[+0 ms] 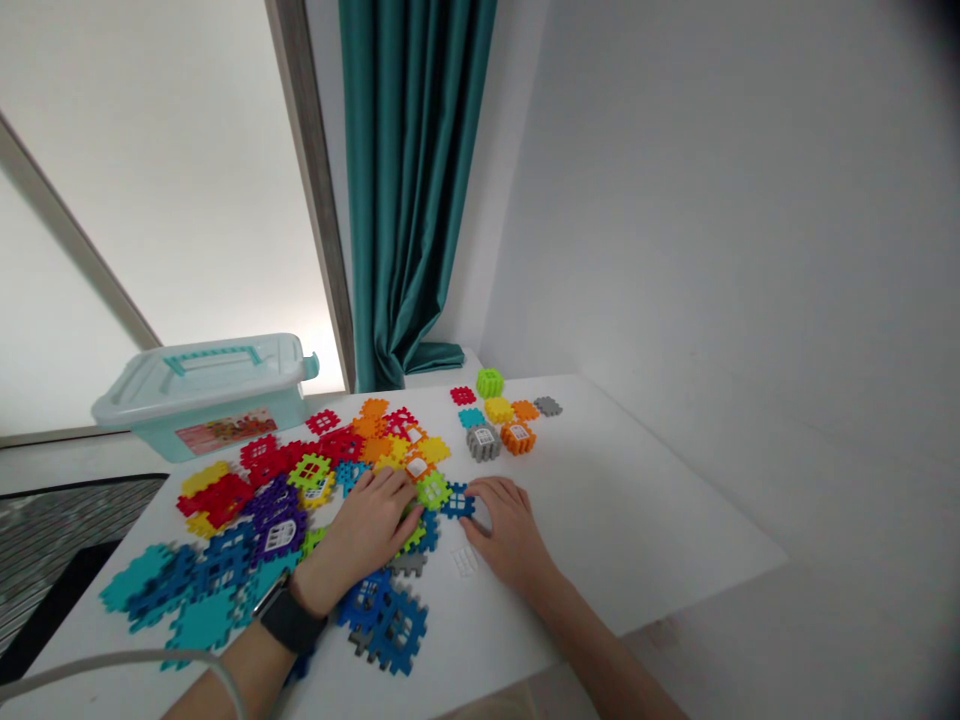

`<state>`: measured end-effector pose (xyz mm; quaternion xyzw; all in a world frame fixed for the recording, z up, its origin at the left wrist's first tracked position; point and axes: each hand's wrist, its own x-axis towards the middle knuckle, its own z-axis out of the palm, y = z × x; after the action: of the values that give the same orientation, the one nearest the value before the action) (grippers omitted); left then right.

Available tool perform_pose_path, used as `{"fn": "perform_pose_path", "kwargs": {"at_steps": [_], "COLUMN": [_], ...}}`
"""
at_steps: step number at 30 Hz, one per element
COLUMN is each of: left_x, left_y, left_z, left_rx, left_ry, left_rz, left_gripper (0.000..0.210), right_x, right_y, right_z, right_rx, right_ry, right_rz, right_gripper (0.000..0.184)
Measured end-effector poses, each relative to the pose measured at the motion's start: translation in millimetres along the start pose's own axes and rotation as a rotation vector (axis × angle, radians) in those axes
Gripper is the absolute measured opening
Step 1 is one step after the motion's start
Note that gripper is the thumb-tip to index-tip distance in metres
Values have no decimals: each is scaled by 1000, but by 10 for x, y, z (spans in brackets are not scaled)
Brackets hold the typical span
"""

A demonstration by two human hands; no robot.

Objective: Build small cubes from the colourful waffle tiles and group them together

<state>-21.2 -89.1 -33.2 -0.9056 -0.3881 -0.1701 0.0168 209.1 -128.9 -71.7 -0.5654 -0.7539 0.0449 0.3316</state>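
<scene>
On the white table (600,500) lies a pile of flat, notched interlocking building tiles. My left hand (379,510) rests over the middle of the pile, palm down, with its fingers curled; what lies beneath them is hidden. Between the thumb and fingers of my right hand (506,525) is a blue window tile (458,501), close to the table. A lime green window tile (433,491) sits just left of it, touching or nearly so. Below my right thumb lies a white window frame piece (464,562). More blue tiles (397,628) lie nearer to me.
A lidded pale teal storage box (217,395) stands at the back left. At the back right are a green cube (490,382), a grey stack (484,443), an orange stack (517,437) and loose tiles. A pale cable (127,658) crosses the lower left. A wall borders the right.
</scene>
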Motion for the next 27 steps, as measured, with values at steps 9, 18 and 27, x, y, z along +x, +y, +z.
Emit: {"fn": "perform_pose_path", "kwargs": {"at_steps": [9,18,27], "left_x": [0,-5,-24], "left_y": [6,28,16], "left_z": [-12,-40,-49], "left_rx": [11,-38,-121], "left_ry": [-15,74,312], "left_rz": [-5,-22,67], "left_gripper": [22,16,25], "right_x": [-32,-53,123], "right_y": [54,40,-147], "right_z": [-38,-96,-158], "right_rx": [-64,38,199], "right_ry": [50,176,195], "right_rz": [-4,-169,-235], "right_gripper": [33,34,32]}}
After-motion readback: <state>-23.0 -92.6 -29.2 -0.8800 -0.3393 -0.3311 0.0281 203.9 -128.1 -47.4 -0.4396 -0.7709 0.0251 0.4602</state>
